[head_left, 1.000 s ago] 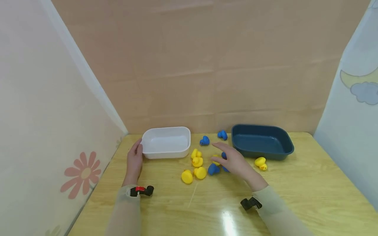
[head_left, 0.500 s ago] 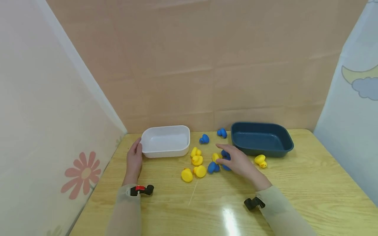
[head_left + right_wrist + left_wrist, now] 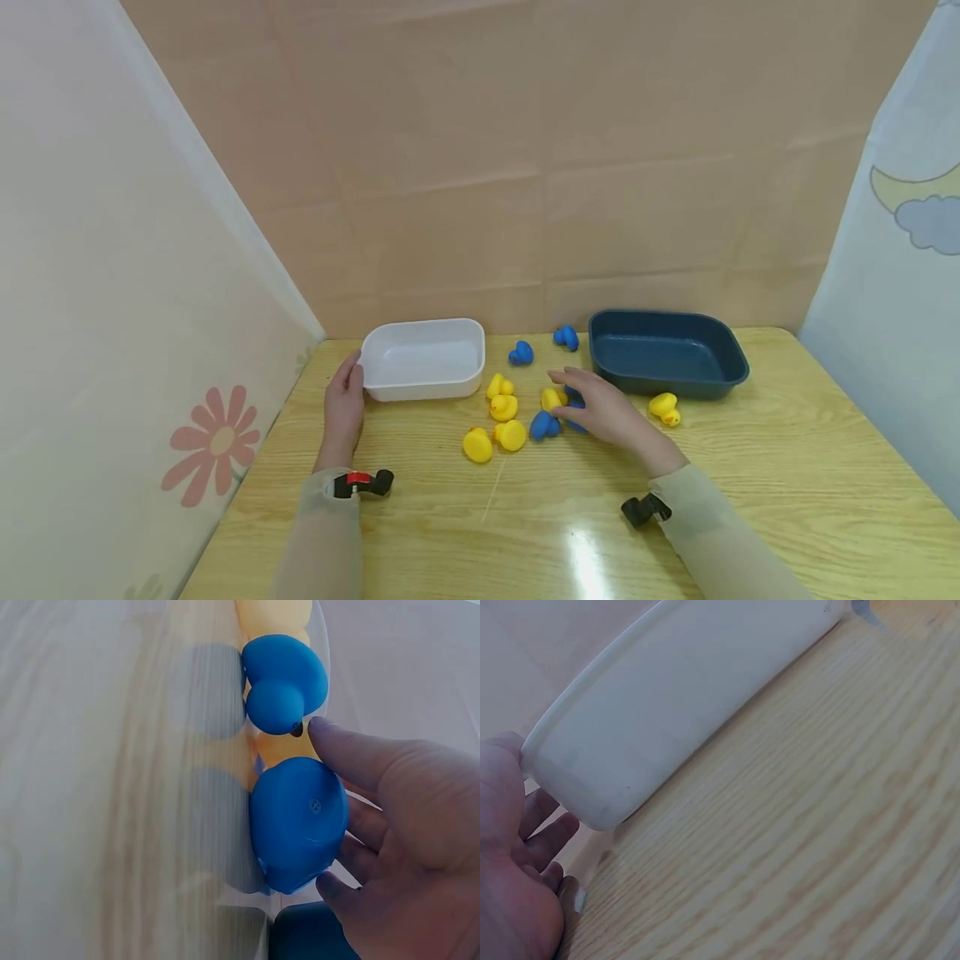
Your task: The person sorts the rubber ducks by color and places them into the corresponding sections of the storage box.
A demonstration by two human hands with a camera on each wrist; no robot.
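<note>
Right hand (image 3: 606,410) edges rightward now, its grip spread wide and apparently empty beside a blue duck (image 3: 298,825) on the tabletop (image 3: 420,517), left hand (image 3: 345,408) touching the white tray (image 3: 423,390), so no pickup looks made yet!

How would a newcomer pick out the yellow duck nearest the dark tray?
Find the dark tray at the back right of the table. A yellow duck lies just in front of its near side, to the right of the right hand. It is the only duck on that side; all the others lie farther left.
</note>
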